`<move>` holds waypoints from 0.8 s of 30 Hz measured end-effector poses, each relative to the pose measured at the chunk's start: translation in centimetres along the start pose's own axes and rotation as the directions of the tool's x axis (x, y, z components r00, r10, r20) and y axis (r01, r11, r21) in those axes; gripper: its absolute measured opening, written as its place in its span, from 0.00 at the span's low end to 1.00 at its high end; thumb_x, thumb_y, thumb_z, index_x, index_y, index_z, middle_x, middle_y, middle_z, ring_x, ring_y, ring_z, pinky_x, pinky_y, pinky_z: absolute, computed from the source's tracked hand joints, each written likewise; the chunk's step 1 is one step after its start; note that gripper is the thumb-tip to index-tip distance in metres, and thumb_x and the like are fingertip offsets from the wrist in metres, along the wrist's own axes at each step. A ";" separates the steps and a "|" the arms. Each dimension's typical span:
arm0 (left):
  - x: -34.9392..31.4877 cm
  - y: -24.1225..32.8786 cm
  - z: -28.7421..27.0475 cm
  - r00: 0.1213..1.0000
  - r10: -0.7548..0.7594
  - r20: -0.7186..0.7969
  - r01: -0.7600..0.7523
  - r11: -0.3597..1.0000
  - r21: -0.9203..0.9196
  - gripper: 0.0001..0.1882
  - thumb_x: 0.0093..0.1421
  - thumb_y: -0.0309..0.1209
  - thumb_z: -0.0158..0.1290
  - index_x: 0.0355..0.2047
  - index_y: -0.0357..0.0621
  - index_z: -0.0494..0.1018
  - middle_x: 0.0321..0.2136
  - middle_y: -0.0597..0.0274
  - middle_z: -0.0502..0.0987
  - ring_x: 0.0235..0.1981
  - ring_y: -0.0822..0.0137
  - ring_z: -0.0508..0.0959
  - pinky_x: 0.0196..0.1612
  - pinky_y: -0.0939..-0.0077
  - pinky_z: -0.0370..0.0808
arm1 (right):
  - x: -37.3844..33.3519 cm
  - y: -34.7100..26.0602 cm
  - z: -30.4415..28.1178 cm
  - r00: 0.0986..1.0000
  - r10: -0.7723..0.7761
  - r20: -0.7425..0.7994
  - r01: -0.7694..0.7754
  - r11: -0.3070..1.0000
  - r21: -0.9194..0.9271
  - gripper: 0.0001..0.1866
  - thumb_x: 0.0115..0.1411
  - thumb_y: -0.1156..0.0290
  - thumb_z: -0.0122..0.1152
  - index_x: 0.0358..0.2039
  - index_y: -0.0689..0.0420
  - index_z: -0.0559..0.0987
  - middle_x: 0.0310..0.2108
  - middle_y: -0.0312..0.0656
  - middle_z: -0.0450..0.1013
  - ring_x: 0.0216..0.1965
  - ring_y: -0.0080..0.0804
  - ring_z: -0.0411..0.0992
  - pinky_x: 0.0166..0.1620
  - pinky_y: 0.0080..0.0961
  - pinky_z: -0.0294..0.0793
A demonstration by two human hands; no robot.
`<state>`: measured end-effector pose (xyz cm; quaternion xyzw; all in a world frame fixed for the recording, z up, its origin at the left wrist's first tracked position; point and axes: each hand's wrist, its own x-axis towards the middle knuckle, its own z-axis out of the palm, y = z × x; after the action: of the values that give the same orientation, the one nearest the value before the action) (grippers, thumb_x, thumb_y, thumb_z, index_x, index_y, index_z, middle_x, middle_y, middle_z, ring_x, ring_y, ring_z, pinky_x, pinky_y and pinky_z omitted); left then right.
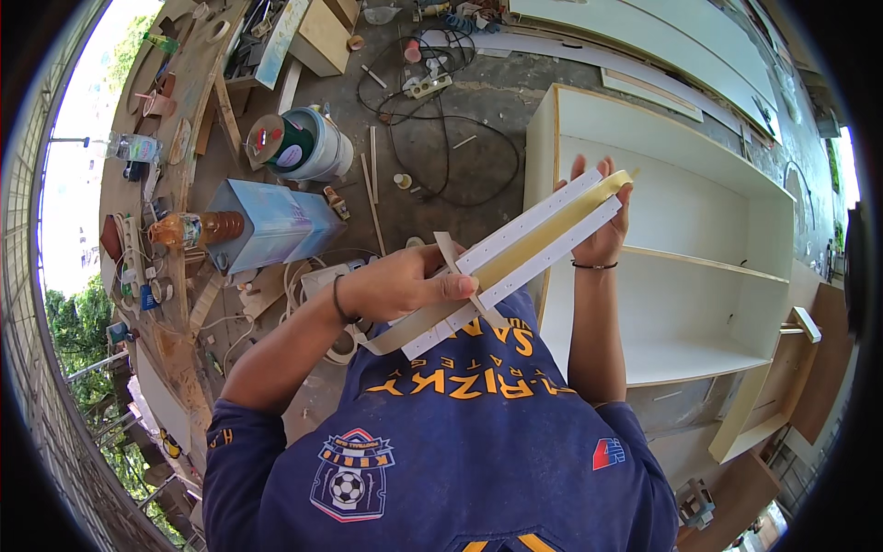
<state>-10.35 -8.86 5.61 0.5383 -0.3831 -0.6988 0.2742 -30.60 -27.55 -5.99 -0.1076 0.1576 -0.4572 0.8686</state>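
My left hand [414,283] grips a long, flat bundle of strips in front of my chest, its thumb pressed on top. The outer white strips [533,219] each carry a row of small dark dots. Between them runs a tan-yellow band [552,230]. Close to the left thumb, a narrow beige strip [447,250] crosses the bundle, and a loose loop of band hangs below the hand. My right hand [603,230] supports the bundle's far end, with fingers behind it and the thumb at its edge. The parts of the fingers behind the strips are hidden.
A white open cabinet carcass [662,363] lies at the right. Left are a blue-white metal can [280,224], an orange-brown bottle [221,226], a bucket [329,152] and a cluttered wooden bench [189,184]. Black cable [446,147] coils on the floor ahead.
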 end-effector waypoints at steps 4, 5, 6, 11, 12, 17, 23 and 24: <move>-0.9 0.5 0.1 1.000 0.008 0.002 -0.008 1.000 0.020 0.34 0.57 0.55 0.51 0.49 0.36 0.66 0.45 0.56 0.72 0.49 0.67 0.69 0.53 0.73 0.63 | 0.7 -0.8 -1.3 0.940 -0.060 0.335 0.055 0.998 0.026 0.15 0.62 0.55 0.51 0.39 0.53 0.72 0.40 0.30 0.74 0.55 0.25 0.64 0.56 0.40 0.59; -1.3 0.5 0.1 1.000 0.004 -0.001 -0.004 1.000 0.019 0.34 0.57 0.55 0.51 0.49 0.36 0.66 0.45 0.56 0.72 0.49 0.67 0.69 0.53 0.73 0.63 | 1.0 -1.6 -1.6 0.948 -0.132 0.288 0.139 0.990 -0.006 0.16 0.60 0.55 0.54 0.39 0.54 0.72 0.39 0.31 0.73 0.53 0.27 0.64 0.56 0.40 0.60; -1.7 0.4 0.1 1.000 0.003 -0.011 -0.003 0.999 0.034 0.34 0.56 0.56 0.52 0.49 0.36 0.66 0.45 0.56 0.72 0.49 0.66 0.70 0.52 0.72 0.63 | 1.5 -2.5 -2.2 0.948 -0.204 0.243 0.220 0.974 -0.043 0.17 0.59 0.55 0.57 0.40 0.54 0.71 0.37 0.31 0.72 0.52 0.28 0.64 0.56 0.41 0.60; -2.3 0.3 -0.2 1.000 0.003 0.020 -0.006 0.993 0.114 0.36 0.55 0.56 0.53 0.49 0.36 0.66 0.44 0.53 0.73 0.49 0.64 0.71 0.52 0.71 0.65 | 4.9 -9.0 -6.6 0.940 -0.326 0.096 0.327 0.945 0.006 0.15 0.57 0.58 0.60 0.36 0.55 0.75 0.39 0.33 0.73 0.53 0.29 0.64 0.56 0.43 0.58; -2.3 0.5 -0.1 1.000 -0.008 0.023 0.006 0.995 0.095 0.36 0.55 0.56 0.53 0.49 0.36 0.66 0.44 0.53 0.73 0.49 0.63 0.71 0.52 0.70 0.65 | 5.6 -10.2 -7.4 0.933 -0.351 0.082 0.353 0.936 -0.016 0.14 0.56 0.58 0.60 0.36 0.56 0.76 0.40 0.33 0.74 0.54 0.30 0.64 0.57 0.43 0.57; -2.4 0.0 -0.4 0.999 -0.029 0.043 0.021 0.984 0.176 0.40 0.54 0.61 0.50 0.50 0.35 0.65 0.45 0.48 0.72 0.50 0.57 0.71 0.53 0.70 0.64 | 7.9 -13.7 -10.0 0.907 -0.419 -0.047 0.417 0.908 -0.050 0.19 0.56 0.56 0.59 0.39 0.59 0.75 0.47 0.37 0.72 0.56 0.32 0.63 0.58 0.44 0.56; -1.4 1.1 -0.3 0.999 -0.009 -0.032 0.010 0.999 0.050 0.42 0.53 0.63 0.49 0.50 0.34 0.65 0.45 0.47 0.72 0.51 0.57 0.71 0.53 0.71 0.64 | 3.0 -5.3 -4.6 0.996 -0.089 0.020 0.091 0.957 -0.274 0.44 0.59 0.39 0.43 0.62 0.64 0.53 0.63 0.46 0.53 0.65 0.39 0.49 0.63 0.41 0.52; -1.1 1.3 -0.5 1.000 -0.017 -0.006 0.017 0.999 0.029 0.39 0.54 0.59 0.52 0.51 0.34 0.64 0.46 0.50 0.72 0.51 0.61 0.70 0.53 0.71 0.64 | 1.6 -3.1 -4.9 0.987 -0.064 0.151 0.102 0.960 -0.259 0.40 0.61 0.44 0.45 0.62 0.65 0.53 0.63 0.45 0.53 0.65 0.40 0.48 0.63 0.41 0.52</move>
<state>-9.59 -8.87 7.22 0.5474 -0.3879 -0.6940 0.2613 -33.94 -30.87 -9.83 -0.2618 0.1513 -0.4593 0.8353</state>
